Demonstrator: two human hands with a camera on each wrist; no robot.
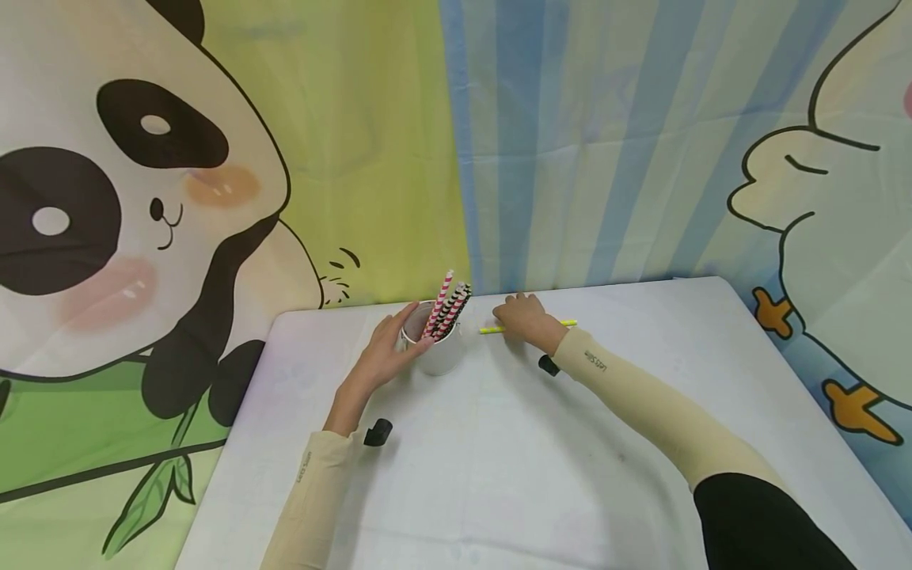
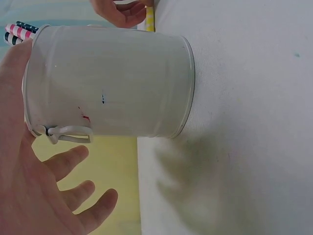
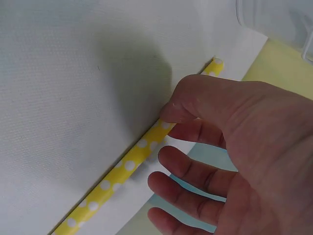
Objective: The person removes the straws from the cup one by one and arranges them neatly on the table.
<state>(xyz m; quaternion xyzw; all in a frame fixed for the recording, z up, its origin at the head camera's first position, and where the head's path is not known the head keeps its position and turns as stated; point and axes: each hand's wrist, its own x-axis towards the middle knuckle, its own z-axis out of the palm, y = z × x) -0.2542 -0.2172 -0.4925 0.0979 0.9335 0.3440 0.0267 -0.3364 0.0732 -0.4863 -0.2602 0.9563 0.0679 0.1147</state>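
Because the yellow straw (image 3: 117, 174) lies flat on the white table (image 1: 463, 491), to the right of the bucket (image 2: 112, 81) and near the far edge, it probably calls for a light pinch rather than a squeeze. The right hand (image 1: 527, 318) has it between thumb and forefinger, nearly closed, the other fingers loosely bent; the forefinger's tip is partly hidden. Raising it level and gently would likely spare a thin tube from creasing. The left hand (image 1: 381, 358) spans the bucket's rim with thumb and forefinger, its other three fingers spread wide and apart from the wall. That hold seems enough to steady the bucket, provided it does not tip it or crowd the striped straws (image 1: 445, 310) leaning inside.

The table's covering looks smooth, with small marks and soft shadows beneath both arms. Behind it hangs a printed backdrop (image 1: 356, 119): a large panda (image 1: 235, 190) at one side, blue stripes in the middle, and a pale figure with orange feet (image 1: 855, 309) at the other
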